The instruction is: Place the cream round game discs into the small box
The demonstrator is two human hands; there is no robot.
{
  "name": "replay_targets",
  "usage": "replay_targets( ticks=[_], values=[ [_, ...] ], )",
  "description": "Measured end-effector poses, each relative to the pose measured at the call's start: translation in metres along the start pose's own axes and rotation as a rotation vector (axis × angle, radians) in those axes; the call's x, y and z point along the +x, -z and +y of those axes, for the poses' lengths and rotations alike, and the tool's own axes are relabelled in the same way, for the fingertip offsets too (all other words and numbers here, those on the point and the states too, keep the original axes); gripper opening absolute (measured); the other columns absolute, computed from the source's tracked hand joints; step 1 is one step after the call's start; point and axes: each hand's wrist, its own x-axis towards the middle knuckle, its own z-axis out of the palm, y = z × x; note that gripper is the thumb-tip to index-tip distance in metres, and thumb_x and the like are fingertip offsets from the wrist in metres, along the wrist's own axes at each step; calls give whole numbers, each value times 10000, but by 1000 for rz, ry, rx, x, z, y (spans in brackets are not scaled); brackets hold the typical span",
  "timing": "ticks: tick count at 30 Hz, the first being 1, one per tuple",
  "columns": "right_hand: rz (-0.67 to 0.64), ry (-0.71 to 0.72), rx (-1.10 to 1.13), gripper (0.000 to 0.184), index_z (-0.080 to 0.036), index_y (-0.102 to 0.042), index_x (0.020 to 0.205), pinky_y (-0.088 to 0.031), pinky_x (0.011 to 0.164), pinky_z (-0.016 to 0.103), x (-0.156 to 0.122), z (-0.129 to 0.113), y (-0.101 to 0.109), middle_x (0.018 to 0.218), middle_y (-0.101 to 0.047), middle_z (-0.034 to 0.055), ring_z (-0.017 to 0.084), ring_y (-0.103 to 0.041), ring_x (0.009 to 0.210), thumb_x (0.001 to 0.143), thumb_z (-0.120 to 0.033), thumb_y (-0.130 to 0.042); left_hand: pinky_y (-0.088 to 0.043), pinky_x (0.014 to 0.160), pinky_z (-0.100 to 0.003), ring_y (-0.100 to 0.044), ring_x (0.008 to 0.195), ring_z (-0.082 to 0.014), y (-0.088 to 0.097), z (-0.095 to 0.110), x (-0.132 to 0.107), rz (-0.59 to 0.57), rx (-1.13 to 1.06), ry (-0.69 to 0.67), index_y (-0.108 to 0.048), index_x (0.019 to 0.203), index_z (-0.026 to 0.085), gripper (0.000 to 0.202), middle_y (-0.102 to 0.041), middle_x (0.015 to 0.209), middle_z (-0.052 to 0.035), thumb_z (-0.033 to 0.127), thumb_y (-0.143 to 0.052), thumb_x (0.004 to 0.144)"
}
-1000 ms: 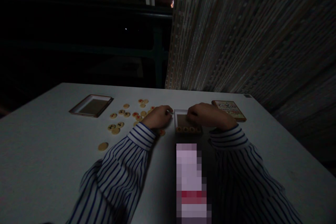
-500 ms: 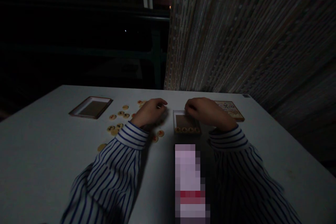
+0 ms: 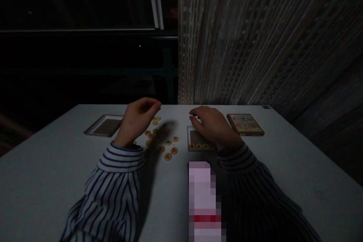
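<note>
My left hand (image 3: 138, 119) hovers above several round yellow game pieces (image 3: 168, 147) scattered on the white table (image 3: 42, 174). Its fingers are curled with thumb and fingertips pinched together; what they hold is too small and dim to make out. My right hand (image 3: 212, 124) rests fingers-down on the far edge of a small open box tray (image 3: 195, 137). A row of yellow pieces (image 3: 200, 146) lies along that tray's near side. Both arms wear striped sleeves.
A second shallow tray (image 3: 103, 126) lies at the left back of the table. A printed box lid (image 3: 245, 124) lies to the right of my right hand. A ribbed curtain or wall (image 3: 255, 38) rises behind the table; the room beyond is dark.
My left hand has lifted from beside the tray and moved left and up over the loose pieces. My right hand stayed on the tray. The view tilted slightly.
</note>
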Motion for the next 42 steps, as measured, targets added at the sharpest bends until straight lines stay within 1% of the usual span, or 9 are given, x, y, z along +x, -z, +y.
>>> replay_targets(
  ticks=[5,9,15,19,24,27,31,36,42],
  values=[
    [14,30,-9,297,-166,-593,1016,-343,818,302,0,-6,-3,979,-633,73,191,-539,951,892,-297,-357,-492,684,-222,-618,763,-151,8,0,-7,40,-32,-1,-631,837,152,247,-673,802,-38,366,-550,744],
    [35,45,-16,279,-166,-598,999,-344,792,306,-1,-10,-6,952,-639,64,191,-548,917,887,-283,-371,-497,700,-241,-621,768,-163,15,-11,-12,57,-33,9,-636,822,152,249,-675,797,-43,373,-569,727],
    [24,53,-35,259,-174,-605,971,-340,768,302,0,-10,-11,925,-642,55,182,-552,884,877,-276,-386,-508,732,-273,-630,753,-165,29,-29,-17,127,-64,80,-638,785,159,203,-675,767,-40,343,-588,715],
    [7,54,-45,262,-172,-606,971,-339,771,299,2,-10,-16,934,-644,56,180,-553,884,876,-273,-383,-510,745,-293,-636,756,-165,43,-44,-18,148,-197,132,-634,801,146,223,-672,791,-51,339,-616,693],
    [-31,55,-54,269,-170,-609,969,-341,772,293,4,-11,-23,930,-648,61,178,-557,885,874,-266,-376,-517,725,-302,-631,699,-149,53,-64,-17,270,-346,156,-629,800,140,233,-669,775,-47,347,-612,693],
    [-61,50,-62,271,-172,-612,966,-346,769,295,5,-11,-27,932,-650,64,180,-560,879,871,-267,-377,-511,743,-313,-629,702,-146,51,-78,-18,296,-412,163,-621,817,138,238,-662,775,-44,348,-598,707],
    [-96,45,-62,268,-172,-616,962,-355,765,299,7,-11,-31,930,-652,63,183,-564,882,863,-262,-383,-502,744,-324,-625,723,-158,44,-94,-25,246,-377,187,-618,822,132,269,-659,784,-52,377,-588,713],
    [-141,55,-20,251,-177,-618,937,-373,746,286,9,-12,-44,913,-655,51,175,-573,859,858,-264,-396,-485,751,-319,-621,753,-172,32,-105,-35,152,-165,213,-621,839,131,280,-668,815,-66,382,-550,739],
    [-211,90,-27,216,-201,-619,923,-393,681,278,11,-9,-57,868,-657,45,173,-583,795,839,-264,-429,-456,796,-307,-604,839,-175,13,-113,-47,27,168,53,-618,903,171,254,-660,897,-53,359,-474,811]
  ],
)
